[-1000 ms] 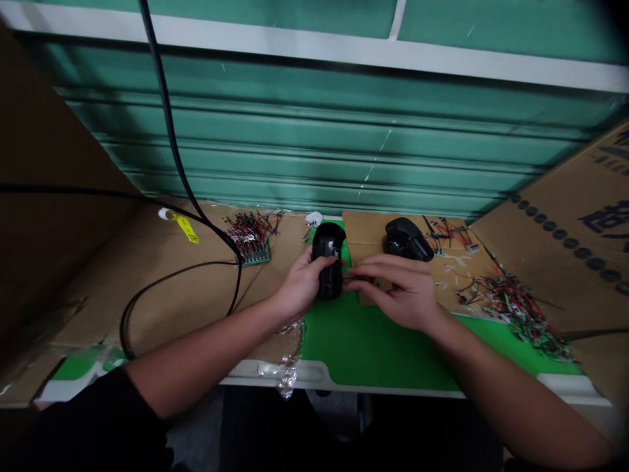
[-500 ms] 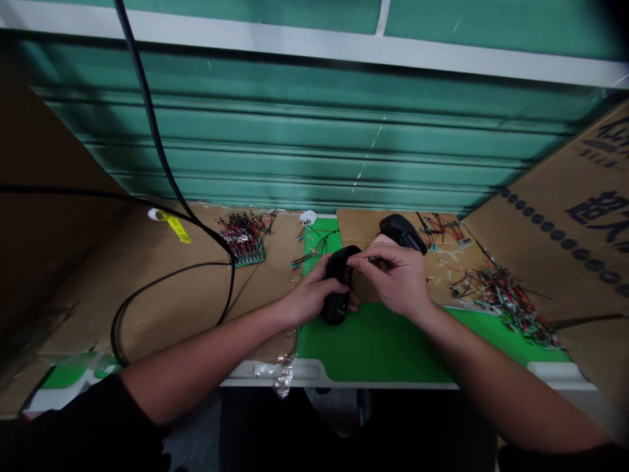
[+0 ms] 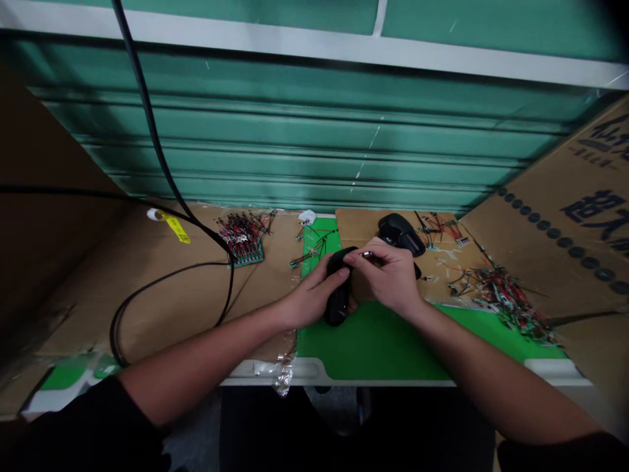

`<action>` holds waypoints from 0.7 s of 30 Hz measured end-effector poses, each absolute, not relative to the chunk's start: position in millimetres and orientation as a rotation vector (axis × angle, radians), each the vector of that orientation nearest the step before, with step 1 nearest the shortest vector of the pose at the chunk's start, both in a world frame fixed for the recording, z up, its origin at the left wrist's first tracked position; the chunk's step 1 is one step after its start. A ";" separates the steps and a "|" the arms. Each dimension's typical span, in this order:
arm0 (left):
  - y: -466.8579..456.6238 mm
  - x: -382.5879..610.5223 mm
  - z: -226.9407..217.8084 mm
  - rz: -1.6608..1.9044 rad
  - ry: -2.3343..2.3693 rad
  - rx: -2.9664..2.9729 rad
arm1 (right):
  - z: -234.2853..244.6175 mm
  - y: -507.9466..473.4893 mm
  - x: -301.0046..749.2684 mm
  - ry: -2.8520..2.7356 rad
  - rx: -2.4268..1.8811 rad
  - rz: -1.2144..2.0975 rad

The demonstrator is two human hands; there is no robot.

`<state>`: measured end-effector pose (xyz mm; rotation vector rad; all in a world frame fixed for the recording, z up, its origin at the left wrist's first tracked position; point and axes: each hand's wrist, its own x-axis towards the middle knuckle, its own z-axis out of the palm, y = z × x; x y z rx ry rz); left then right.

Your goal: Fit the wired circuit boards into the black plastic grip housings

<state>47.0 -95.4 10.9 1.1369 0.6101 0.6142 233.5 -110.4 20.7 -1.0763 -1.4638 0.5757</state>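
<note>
The left hand (image 3: 312,301) is gripping a black plastic casing (image 3: 338,305), its fingers wrapping over the casing, which is standing at the far side of the palm above a green mat (image 3: 378,341). The casing's long axis is running away from the person, tilting slightly. The right hand (image 3: 390,278) is nearer the casing's upper end, its grip pinching closed on a small metal-tipped piece (image 3: 366,254), too small to identify, just beside the casing's top. Beyond the mat, a second black casing (image 3: 400,235) is lying just past the right hand. Left of the mat, circuit boards (image 3: 240,241) with red and black wires are sitting; right of it, a heap of loose wires (image 3: 506,303) is spreading.
</note>
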 end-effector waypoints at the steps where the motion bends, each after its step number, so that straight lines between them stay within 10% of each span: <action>1: -95.3 46.7 10.1 0.612 0.617 1.144 | 20.3 -110.1 233.0 -1.462 -1.078 0.582; 21: -94.5 46.1 7.6 0.591 0.664 1.124 | 23.1 -113.3 241.2 -1.613 -1.158 0.402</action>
